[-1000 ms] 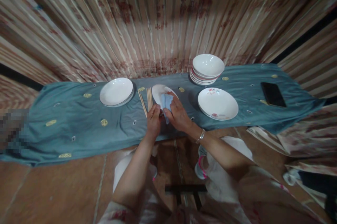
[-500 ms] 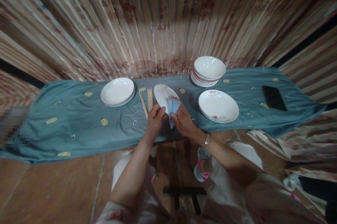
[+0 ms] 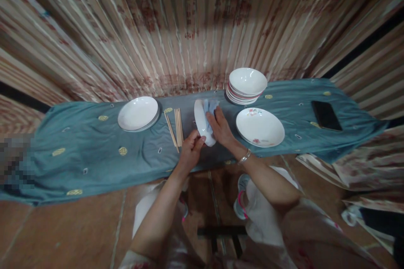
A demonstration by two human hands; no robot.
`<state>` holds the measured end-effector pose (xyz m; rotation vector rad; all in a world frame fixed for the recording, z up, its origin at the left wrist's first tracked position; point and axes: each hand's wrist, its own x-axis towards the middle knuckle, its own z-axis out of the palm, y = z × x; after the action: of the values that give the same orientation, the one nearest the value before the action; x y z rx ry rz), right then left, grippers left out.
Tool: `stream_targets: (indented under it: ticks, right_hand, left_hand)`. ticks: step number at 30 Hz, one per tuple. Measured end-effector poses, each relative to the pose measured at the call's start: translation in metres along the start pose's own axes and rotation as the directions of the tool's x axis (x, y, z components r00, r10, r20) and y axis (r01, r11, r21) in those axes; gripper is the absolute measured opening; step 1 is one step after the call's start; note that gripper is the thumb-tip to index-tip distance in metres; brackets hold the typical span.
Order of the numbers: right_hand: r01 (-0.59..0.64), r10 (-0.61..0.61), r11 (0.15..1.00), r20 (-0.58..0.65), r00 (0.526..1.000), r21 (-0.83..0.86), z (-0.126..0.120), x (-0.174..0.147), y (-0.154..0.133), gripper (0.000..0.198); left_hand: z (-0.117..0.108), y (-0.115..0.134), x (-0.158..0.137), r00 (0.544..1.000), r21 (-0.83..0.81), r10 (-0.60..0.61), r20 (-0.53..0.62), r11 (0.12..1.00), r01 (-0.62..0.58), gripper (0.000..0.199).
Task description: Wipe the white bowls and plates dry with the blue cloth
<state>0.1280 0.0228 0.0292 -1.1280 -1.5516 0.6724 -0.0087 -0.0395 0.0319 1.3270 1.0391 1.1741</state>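
A white plate (image 3: 200, 120) is tilted steeply on its edge above the middle of the table. My left hand (image 3: 191, 147) is closed on its lower rim, thumb on the near side. A light blue cloth (image 3: 212, 109) is in my right hand (image 3: 220, 127), which presses it against the plate's right-hand face. Part of that face is hidden by the cloth and fingers. Several wooden chopsticks (image 3: 178, 128) lie just left of the plate. To the right rests a white plate with a floral pattern (image 3: 260, 127), stacked on another.
Stacked white plates (image 3: 138, 113) sit on the left of the teal tablecloth (image 3: 94, 147). A stack of bowls (image 3: 247, 81) stands at the back right. A black phone-like object (image 3: 327, 115) lies at the far right. Pleated curtains (image 3: 189, 20) hang behind the table.
The plate has turned from leaning left to standing nearly on edge. My right hand has moved up with the cloth, now near the plate's upper part.
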Motion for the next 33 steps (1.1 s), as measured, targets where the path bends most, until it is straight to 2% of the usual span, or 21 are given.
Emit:
stream_targets:
  ticks: [4,7,9,12,16,19,26,33]
  right_hand:
    - [-0.04,0.045,0.992,-0.038,0.998,0.118,0.002,0.015,0.01,0.055]
    - [-0.057,0.072,0.988,-0.101,0.992,0.143,0.001,0.026,0.017,0.059]
    - [-0.059,0.076,0.989,-0.126,0.989,0.139,-0.002,0.032,0.02,0.054]
    - [-0.081,0.093,0.989,-0.094,0.991,0.122,-0.005,0.042,0.025,0.04]
    - [-0.143,0.148,0.988,-0.092,0.985,0.057,-0.006,0.048,0.037,0.033]
    - [-0.191,0.189,0.982,-0.097,0.977,-0.006,-0.005,0.045,0.048,0.032]
    - [-0.217,0.209,0.974,-0.116,0.971,-0.066,0.001,0.026,0.062,0.034]
    - [-0.267,0.259,0.958,-0.084,0.962,-0.109,0.004,0.001,0.068,0.044]
  left_hand:
    - [0.0,0.0,-0.002,1.0,-0.024,-0.006,0.005,1.0,0.006,0.025]
    - [0.001,-0.001,-0.003,1.0,-0.021,-0.005,-0.005,1.0,0.005,0.023]
    - [0.001,-0.001,-0.005,1.0,-0.017,-0.007,-0.014,1.0,0.007,0.021]
    - [0.002,-0.001,-0.006,1.0,-0.01,-0.018,-0.009,1.0,0.018,0.02]
    - [0.0,-0.001,-0.007,0.999,-0.035,-0.03,-0.013,0.999,0.03,0.022]
    - [-0.001,-0.001,-0.007,0.999,-0.083,-0.05,-0.012,0.995,0.049,0.027]
    - [-0.006,-0.001,-0.004,0.996,-0.135,-0.081,-0.021,0.988,0.078,0.036]
    - [-0.012,0.0,-0.003,0.991,-0.176,-0.114,-0.065,0.979,0.101,0.034]
